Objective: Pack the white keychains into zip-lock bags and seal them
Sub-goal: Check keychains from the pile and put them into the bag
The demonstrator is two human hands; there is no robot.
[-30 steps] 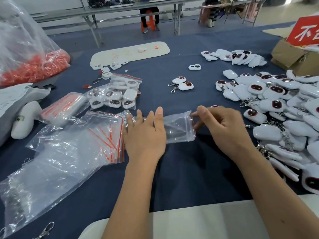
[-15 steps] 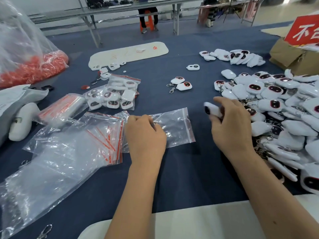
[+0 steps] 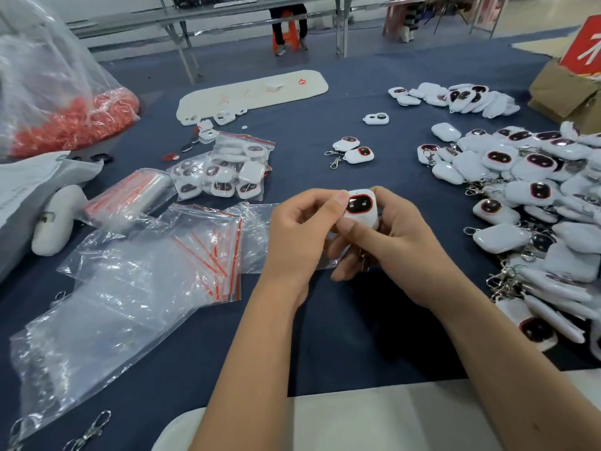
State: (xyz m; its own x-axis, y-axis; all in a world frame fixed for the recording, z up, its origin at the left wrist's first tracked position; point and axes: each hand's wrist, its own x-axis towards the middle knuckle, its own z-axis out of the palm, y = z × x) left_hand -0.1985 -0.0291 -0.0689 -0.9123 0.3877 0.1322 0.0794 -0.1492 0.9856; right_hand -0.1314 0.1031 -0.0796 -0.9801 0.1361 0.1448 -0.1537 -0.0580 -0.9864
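Both hands hold one white keychain [image 3: 361, 208] with a dark, red-rimmed face above the blue table. My right hand [image 3: 387, 236] grips it from the right and below. My left hand [image 3: 300, 231] pinches its left edge with thumb and fingers. An empty zip-lock bag [image 3: 257, 236] lies flat under the hands, mostly hidden by them. A large heap of white keychains [image 3: 527, 203] covers the table's right side. A filled zip-lock bag [image 3: 227, 170] lies at centre left, next to a stack of empty bags [image 3: 195, 252] with red seals.
Two loose keychains [image 3: 353, 151] lie at centre. A big clear bag of red pieces [image 3: 65, 125] stands far left, a cardboard box [image 3: 566, 92] far right. A large limp plastic bag [image 3: 97, 327] and metal clips [image 3: 87, 431] lie at the near left.
My right hand has brought a keychain from the heap to the centre. My left hand has lifted off the empty bag and now pinches the keychain too.
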